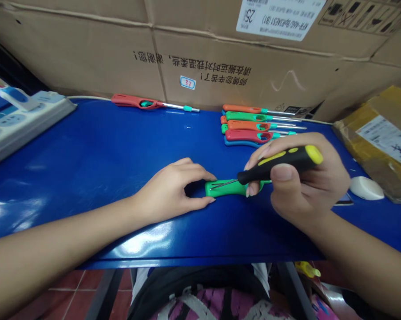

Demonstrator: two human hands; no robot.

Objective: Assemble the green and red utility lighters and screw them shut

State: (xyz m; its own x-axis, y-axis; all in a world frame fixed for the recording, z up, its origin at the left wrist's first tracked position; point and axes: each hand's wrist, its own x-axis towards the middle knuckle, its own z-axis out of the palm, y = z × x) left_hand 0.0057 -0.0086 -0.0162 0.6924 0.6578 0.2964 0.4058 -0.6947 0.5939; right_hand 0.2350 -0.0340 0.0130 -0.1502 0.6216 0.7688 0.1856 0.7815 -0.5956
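Note:
A green long-nosed lighter (pixel 228 188) lies on the blue table in front of me, its handle end to the left. My left hand (pixel 178 186) grips that end between thumb and fingers. In my right hand (pixel 307 178) is a screwdriver (pixel 270 166) with a black and yellow handle. Its thin shaft slants down to the left, the tip at the slot in the lighter's handle; whether it touches I cannot tell. My right hand covers most of the lighter's nozzle end.
Several coloured lighters (pixel 248 126) are piled at the back right; a red lighter (pixel 136 102) lies back left. A large carton (pixel 103 49) walls off the rear. A power strip (pixel 30 120) sits left, a white mouse-like object (pixel 367 188) and a taped box (pixel 380 142) right.

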